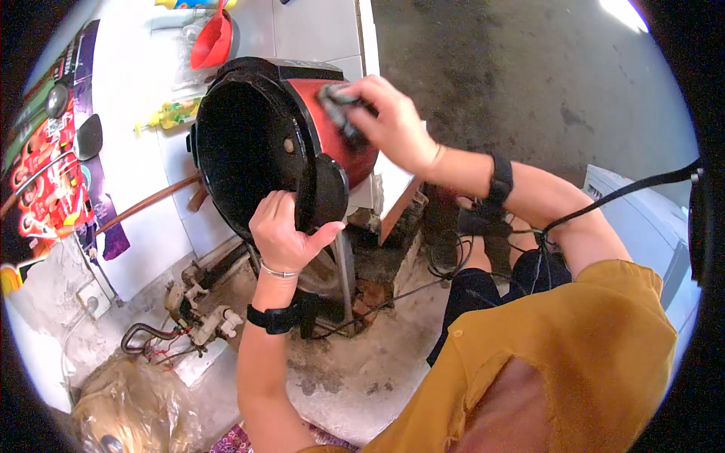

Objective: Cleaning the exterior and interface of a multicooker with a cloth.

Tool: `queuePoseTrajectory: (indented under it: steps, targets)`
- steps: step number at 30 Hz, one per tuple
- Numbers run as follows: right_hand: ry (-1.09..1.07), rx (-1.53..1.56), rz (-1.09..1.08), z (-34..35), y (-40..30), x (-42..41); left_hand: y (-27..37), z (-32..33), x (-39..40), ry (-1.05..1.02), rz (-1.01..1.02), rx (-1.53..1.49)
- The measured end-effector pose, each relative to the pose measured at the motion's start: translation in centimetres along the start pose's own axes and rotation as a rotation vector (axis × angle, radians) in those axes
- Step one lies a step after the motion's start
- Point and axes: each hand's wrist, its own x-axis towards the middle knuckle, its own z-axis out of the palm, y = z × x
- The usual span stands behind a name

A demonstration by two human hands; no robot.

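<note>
A red and black electric cooker body (306, 107) lies tipped on its side at the counter's edge, its dark hollow opening turned to the left. My left hand (286, 229) grips the black rim at the lower front, fingers inside the opening and thumb outside. Against the red outer wall, my right hand (391, 116) presses a bunched dark grey-green cloth (340, 110); the hand is slightly blurred. Part of the cloth is hidden under the fingers.
On the white tiled counter (314, 31) are a red plastic scoop (212, 42) and a yellow bottle (173, 113). A ladle (56, 101) and a black spatula (89, 137) are at the left. Below are pipe fittings (198, 317), a plastic-wrapped object (136, 410) and a dark cable (396, 300).
</note>
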Motion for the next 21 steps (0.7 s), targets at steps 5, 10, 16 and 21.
queuePoseTrajectory:
  steps: [5, 10, 16, 21]
  targets:
    - [-0.061, 0.156, -0.128, 0.7, -2.4, -0.8, -0.2, 0.0, -0.1, -0.026, -0.009, -0.005]
    - [0.108, -0.034, -0.032, 1.2, 4.4, -0.4, -0.2, 0.1, -0.1, -0.027, -0.009, -0.032]
    - [0.07, -0.067, 0.238, 0.6, 5.5, -0.9, -0.5, 0.1, -0.5, -0.025, 0.0, -0.03]
    - [-0.053, 0.069, -0.112, 0.3, -1.2, -3.5, -0.6, 0.2, -0.3, -0.026, 0.01, -0.037]
